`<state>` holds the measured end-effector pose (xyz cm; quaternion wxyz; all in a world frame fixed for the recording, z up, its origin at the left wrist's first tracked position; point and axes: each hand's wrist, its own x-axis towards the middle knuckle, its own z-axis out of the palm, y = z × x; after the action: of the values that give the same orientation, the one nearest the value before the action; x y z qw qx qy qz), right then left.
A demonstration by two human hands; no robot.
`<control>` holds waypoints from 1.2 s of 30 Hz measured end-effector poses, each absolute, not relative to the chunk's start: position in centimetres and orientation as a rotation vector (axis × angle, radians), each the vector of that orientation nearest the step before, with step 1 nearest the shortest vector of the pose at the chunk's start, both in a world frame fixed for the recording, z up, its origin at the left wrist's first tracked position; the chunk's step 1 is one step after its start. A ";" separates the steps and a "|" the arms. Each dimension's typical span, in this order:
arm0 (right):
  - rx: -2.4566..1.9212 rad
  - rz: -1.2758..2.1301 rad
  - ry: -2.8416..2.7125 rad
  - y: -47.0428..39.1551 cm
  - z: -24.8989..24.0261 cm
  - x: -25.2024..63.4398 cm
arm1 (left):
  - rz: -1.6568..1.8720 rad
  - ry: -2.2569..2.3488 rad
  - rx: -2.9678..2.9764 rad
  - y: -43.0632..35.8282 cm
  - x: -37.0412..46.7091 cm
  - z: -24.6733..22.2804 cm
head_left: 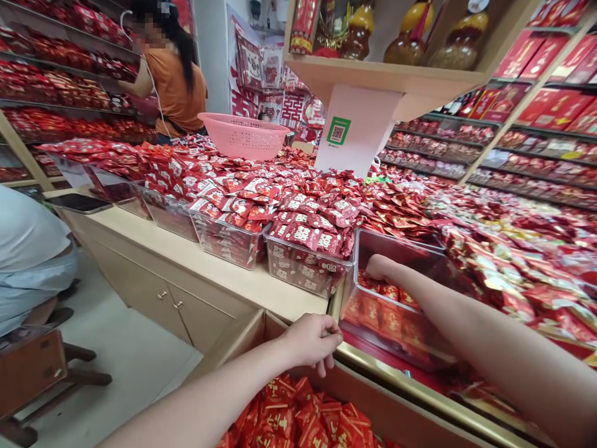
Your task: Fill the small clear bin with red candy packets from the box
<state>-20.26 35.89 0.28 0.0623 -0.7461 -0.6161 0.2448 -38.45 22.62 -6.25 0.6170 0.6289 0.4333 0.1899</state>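
My left hand [313, 341] hangs over the near rim of the counter, above an open cardboard box [410, 401] full of shiny red packets [298, 414] with gold print. Its fingers are loosely curled, with nothing visible in them. My right hand [380, 269] reaches down into a clear plastic bin [401, 239], part filled with similar red-and-gold packets [392, 311]. The fingers there bend down against the packets at the bin's left side; their tips are hidden, so what they hold cannot be made out.
Beside it, a clear bin [303, 274] brims with dark red packets. More heaped bins line the counter [224, 274], with a pink basket [247, 137] behind. A phone [79, 203] lies at left. A person in orange [180, 87] stands at the shelves; another sits near a stool [32, 373].
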 end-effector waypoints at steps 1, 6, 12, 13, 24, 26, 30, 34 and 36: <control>-2.291 0.673 -1.882 36.0 0.6 -20.2 | 0.441 1.000 1.455 22.6 -38.5 -6.2; -2.293 0.232 -1.990 35.2 4.1 -20.5 | 0.474 1.010 1.518 22.4 -38.3 -6.6; -1.767 -0.185 -2.176 25.3 9.2 -22.9 | 0.401 0.981 1.592 22.5 -38.9 -5.4; -1.586 -0.184 -2.255 22.6 9.0 -23.2 | 0.364 0.964 1.605 22.5 -39.2 -5.0; -1.625 0.814 -2.480 6.9 -7.9 -16.9 | -0.176 1.139 1.893 17.9 -38.5 -10.1; -1.645 0.839 -2.438 7.4 -9.3 -15.8 | -0.139 1.179 1.929 17.5 -38.0 -10.6; -1.627 1.011 -2.183 8.2 -10.0 -16.0 | 0.005 1.147 1.949 18.0 -37.9 -9.0; -1.487 1.338 -1.728 8.4 -9.6 -17.4 | 0.150 1.004 1.849 18.5 -37.8 -6.0; -1.371 1.495 -1.533 8.5 -9.2 -17.9 | 0.194 0.915 1.753 18.2 -37.4 -5.1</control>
<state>-17.91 8.48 -9.19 0.2951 -0.5151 -0.5761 0.5619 -37.39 18.16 -5.06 0.5459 0.7393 0.3858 0.0818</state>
